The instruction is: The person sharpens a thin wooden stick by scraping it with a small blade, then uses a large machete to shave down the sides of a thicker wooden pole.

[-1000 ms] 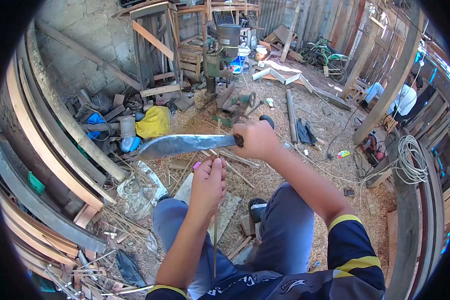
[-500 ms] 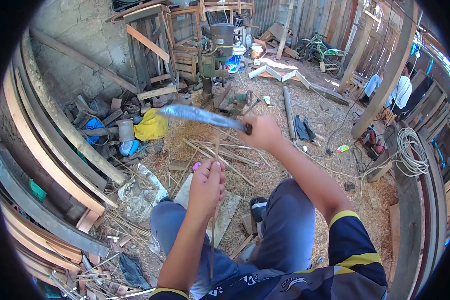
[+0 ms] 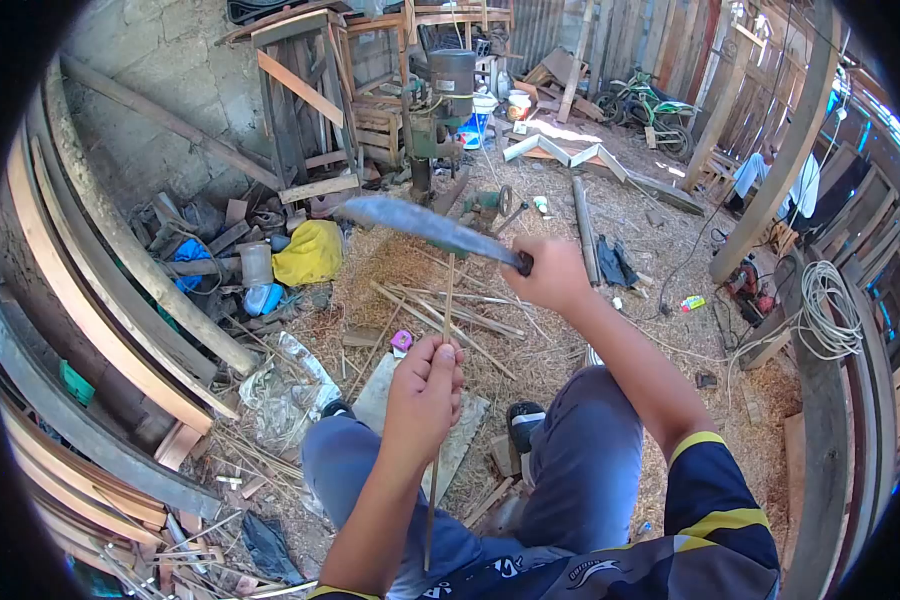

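My left hand is closed around a thin wooden stick and holds it nearly upright between my knees. Part of the stick rises above the fist, and its lower length runs down past my forearm. In my right hand is the dark handle of a machete. Its long, wide blade points left and crosses the stick's upper end in this view. Below, a pale flat board lies on the ground between my legs.
Several loose sticks lie on the shavings ahead. A yellow cloth and curved timbers are on the left. A green drill press stands at the back. To the right are a post, coiled cable and a seated person.
The machete and my right hand have shifted slightly right, with the blade sloping down a little more toward the handle. My left hand still grips the stick, and the view has shifted slightly.
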A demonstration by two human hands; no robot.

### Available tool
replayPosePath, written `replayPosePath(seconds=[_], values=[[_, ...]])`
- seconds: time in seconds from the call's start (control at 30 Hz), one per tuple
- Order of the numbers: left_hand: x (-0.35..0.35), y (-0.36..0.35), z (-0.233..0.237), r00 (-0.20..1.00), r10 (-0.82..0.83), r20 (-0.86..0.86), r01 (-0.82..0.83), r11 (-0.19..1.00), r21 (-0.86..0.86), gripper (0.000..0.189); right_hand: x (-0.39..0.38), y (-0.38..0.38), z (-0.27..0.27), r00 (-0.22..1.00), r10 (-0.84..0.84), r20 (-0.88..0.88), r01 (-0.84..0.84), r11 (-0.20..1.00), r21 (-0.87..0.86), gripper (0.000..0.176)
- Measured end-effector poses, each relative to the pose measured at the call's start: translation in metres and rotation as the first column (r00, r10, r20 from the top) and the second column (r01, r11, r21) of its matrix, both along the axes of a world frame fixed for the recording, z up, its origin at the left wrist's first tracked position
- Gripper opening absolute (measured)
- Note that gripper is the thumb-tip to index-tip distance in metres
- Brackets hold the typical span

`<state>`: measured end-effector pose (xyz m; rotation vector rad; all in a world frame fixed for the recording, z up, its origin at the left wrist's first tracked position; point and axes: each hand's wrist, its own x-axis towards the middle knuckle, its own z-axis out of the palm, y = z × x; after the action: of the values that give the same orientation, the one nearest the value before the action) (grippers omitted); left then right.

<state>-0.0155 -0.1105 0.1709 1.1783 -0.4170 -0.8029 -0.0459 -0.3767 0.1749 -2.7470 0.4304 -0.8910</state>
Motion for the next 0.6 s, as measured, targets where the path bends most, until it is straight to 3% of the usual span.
replayPosePath(seconds=[0.13,0.27,0.4,0.5,0.53,0.6], values=[[0.001,-0.004,-0.002,0.999,0.035,0.012,-0.035,0.999,0.023,0.015,-0.009,0.031,0.014,0.973,0.231,0.011,-0.231,0.972,-0.042,0.021],[-0.006,-0.005,0.006,0.999,0.031,0.01,-0.031,1.0,0.002,0.014,-0.008,0.036,0.013,0.955,0.289,-0.07,-0.297,0.933,-0.203,0.021],[-0.009,0.012,0.014,0.999,-0.036,-0.012,0.035,0.997,-0.07,0.015,-0.008,0.002,0.01,0.992,-0.058,0.11,0.06,0.998,-0.016,0.021],[-0.007,0.013,0.008,0.998,-0.055,-0.036,0.053,0.997,-0.056,0.014,-0.019,0.002,0.012,0.998,-0.003,0.069,-0.002,0.997,0.081,0.021],[-0.006,0.012,0.008,0.998,-0.046,-0.04,0.044,0.998,-0.044,0.014,-0.022,0.012,0.016,0.989,0.093,0.118,-0.093,0.996,-0.005,0.02],[-0.004,0.009,0.008,0.998,-0.036,-0.048,0.035,0.999,-0.006,0.013,-0.023,0.032,0.023,0.982,0.18,0.048,-0.178,0.983,-0.048,0.02]])
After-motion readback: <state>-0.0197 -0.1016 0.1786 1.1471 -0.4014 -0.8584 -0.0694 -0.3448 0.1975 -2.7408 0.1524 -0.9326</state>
